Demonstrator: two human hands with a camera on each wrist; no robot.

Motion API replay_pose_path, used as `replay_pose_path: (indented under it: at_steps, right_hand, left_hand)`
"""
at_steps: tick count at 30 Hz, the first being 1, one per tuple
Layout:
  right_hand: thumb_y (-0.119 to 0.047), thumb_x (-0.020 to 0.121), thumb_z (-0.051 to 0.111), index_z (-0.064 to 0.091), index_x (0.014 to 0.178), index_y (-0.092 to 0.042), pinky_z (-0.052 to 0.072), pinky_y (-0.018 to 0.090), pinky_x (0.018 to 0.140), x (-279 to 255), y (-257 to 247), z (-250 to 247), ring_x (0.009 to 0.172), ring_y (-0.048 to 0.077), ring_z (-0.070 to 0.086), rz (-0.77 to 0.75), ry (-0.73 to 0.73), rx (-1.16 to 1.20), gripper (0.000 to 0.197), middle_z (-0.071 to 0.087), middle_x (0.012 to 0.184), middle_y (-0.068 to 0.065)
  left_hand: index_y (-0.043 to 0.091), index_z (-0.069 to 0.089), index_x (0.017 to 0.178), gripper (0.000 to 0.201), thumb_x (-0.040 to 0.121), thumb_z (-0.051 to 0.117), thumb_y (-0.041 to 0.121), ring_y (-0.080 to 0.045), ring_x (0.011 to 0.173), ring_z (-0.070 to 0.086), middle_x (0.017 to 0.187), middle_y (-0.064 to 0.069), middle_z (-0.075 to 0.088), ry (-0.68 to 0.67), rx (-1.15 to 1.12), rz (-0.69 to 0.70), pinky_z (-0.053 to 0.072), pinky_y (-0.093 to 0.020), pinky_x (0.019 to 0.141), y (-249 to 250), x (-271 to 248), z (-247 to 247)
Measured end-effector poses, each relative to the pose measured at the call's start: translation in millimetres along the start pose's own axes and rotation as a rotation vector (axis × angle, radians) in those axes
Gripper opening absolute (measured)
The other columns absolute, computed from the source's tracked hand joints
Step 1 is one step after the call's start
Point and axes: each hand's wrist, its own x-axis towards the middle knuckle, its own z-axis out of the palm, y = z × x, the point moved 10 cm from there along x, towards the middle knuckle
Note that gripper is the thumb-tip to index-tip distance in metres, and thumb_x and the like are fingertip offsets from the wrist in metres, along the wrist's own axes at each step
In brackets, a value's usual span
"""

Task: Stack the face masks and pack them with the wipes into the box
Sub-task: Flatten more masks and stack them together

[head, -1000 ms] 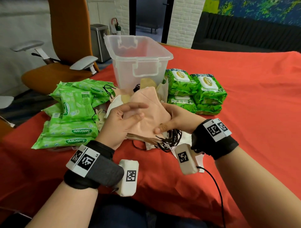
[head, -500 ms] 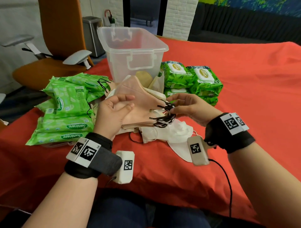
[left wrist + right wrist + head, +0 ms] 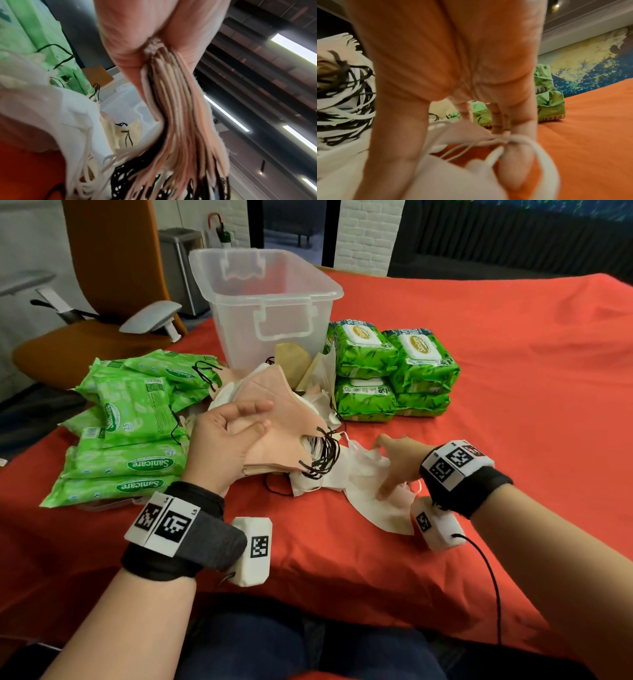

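My left hand grips a stack of face masks, pink on top, with black ear loops hanging from its right end. The left wrist view shows the layered edges of the stack between thumb and fingers. My right hand is down on a loose white mask lying on the red cloth. Its thumb and fingers are spread, with fingertips touching the mask and its ear loops. The clear plastic box stands behind, with nothing visible inside it.
A pile of flat green wipe packs lies left of the masks. Thicker green wipe packs are stacked in two columns right of the box. More loose masks lean against the box front. An orange chair stands beyond the left table edge.
My right hand has left the ear loops of the stack and dropped down and right onto the white mask. The left hand still holds the stack.
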Motion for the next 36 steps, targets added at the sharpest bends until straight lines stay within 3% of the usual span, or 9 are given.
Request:
replay_pose_path:
  at_steps: [2, 6, 12, 16, 21, 25, 28, 31, 36]
  right_hand:
    - [-0.024, 0.063, 0.085, 0.031, 0.130, -0.015, 0.040, 0.024, 0.048, -0.6, -0.9, -2.7, 0.066, 0.021, 0.053, -0.002, 0.013, 0.049, 0.086, 0.048, 0.074, 0.000]
    - [0.003, 0.069, 0.074, 0.037, 0.112, -0.015, 0.042, 0.021, 0.033, -0.9, -3.2, 3.3, 0.040, 0.016, 0.056, -0.020, -0.017, 0.237, 0.060, 0.054, 0.067, 0.006]
    - [0.015, 0.069, 0.066, 0.056, 0.075, -0.012, 0.045, 0.017, 0.038, -2.2, -13.8, -5.2, 0.034, 0.006, 0.053, -0.165, -0.002, 0.480, 0.029, 0.056, 0.054, 0.001]
    - [0.015, 0.070, 0.066, 0.064, 0.069, -0.007, 0.046, 0.018, 0.042, -11.8, -3.7, -45.6, 0.040, 0.006, 0.052, -0.198, 0.176, 0.676, 0.022, 0.056, 0.041, -0.008]
    - [0.010, 0.072, 0.063, 0.063, 0.066, -0.011, 0.034, 0.016, 0.039, -41.7, 3.0, -108.0, 0.035, 0.007, 0.043, -0.231, 0.460, 0.946, 0.022, 0.054, 0.042, -0.006]
    - [0.002, 0.073, 0.061, 0.068, 0.080, -0.004, 0.032, 0.014, 0.035, -56.8, -28.3, -122.3, 0.040, 0.008, 0.042, -0.254, 0.503, 0.659, 0.012, 0.050, 0.055, 0.002]
    - [-0.003, 0.074, 0.063, 0.071, 0.086, -0.001, 0.038, 0.020, 0.044, -59.0, -61.5, -115.6, 0.051, 0.014, 0.047, -0.317, 0.452, 0.550, 0.014, 0.054, 0.059, 0.001]
    - [-0.006, 0.076, 0.065, 0.070, 0.086, -0.002, 0.037, 0.014, 0.040, -61.5, -89.4, -111.3, 0.044, 0.002, 0.047, -0.397, 0.441, 0.540, 0.012, 0.054, 0.058, -0.002]
    - [0.006, 0.074, 0.063, 0.068, 0.097, -0.008, 0.042, 0.020, 0.056, -64.8, -107.7, -106.5, 0.065, 0.013, 0.051, -0.523, 0.367, 0.745, 0.028, 0.058, 0.071, 0.005]
  left_hand:
    - [0.031, 0.070, 0.080, 0.033, 0.078, 0.068, -0.002, -0.002, 0.090, 0.061, 0.083, 0.020, 0.070, 0.003, 0.016, 0.001, 0.048, -0.026, 0.088, 0.4, -1.0, -2.5]
    - [0.031, 0.070, 0.080, 0.033, 0.078, 0.068, -0.002, -0.001, 0.088, 0.060, 0.089, 0.016, 0.068, 0.012, 0.052, 0.005, 0.048, -0.027, 0.089, 0.6, -3.9, -4.4]
    - [0.031, 0.070, 0.080, 0.032, 0.078, 0.068, -0.001, -0.002, 0.092, 0.060, 0.086, 0.019, 0.069, 0.006, 0.061, -0.022, 0.045, -0.026, 0.092, -3.8, -4.5, -3.0]
    - [0.028, 0.068, 0.081, 0.029, 0.080, 0.066, -0.001, 0.010, 0.084, 0.058, 0.091, 0.015, 0.067, 0.007, 0.084, -0.048, 0.045, -0.014, 0.084, -7.8, -5.5, -3.2]
    - [0.027, 0.067, 0.084, 0.026, 0.083, 0.063, 0.001, -0.002, 0.094, 0.057, 0.095, 0.013, 0.065, 0.014, 0.094, -0.092, 0.044, -0.019, 0.085, -9.3, -5.2, -0.5]
    - [0.025, 0.068, 0.096, 0.018, 0.078, 0.072, 0.023, -0.009, 0.108, 0.057, 0.109, 0.004, 0.066, -0.065, 0.176, -0.079, 0.041, -0.027, 0.100, 2.3, -5.8, 13.4]
    - [0.038, 0.064, 0.097, 0.051, 0.052, 0.069, 0.063, -0.006, 0.112, 0.054, 0.115, 0.005, 0.062, -0.216, 0.258, -0.038, 0.038, -0.021, 0.097, 9.8, -11.6, 34.2]
    - [0.049, 0.060, 0.093, 0.059, 0.040, 0.070, 0.074, -0.011, 0.113, 0.055, 0.116, 0.001, 0.062, -0.310, 0.319, -0.027, 0.040, -0.027, 0.099, 8.1, -17.7, 49.9]
    - [0.029, 0.066, 0.089, 0.021, 0.078, 0.072, 0.013, -0.016, 0.106, 0.060, 0.102, 0.002, 0.067, -0.149, 0.217, 0.008, 0.042, -0.024, 0.092, 13.6, -13.1, 39.2]
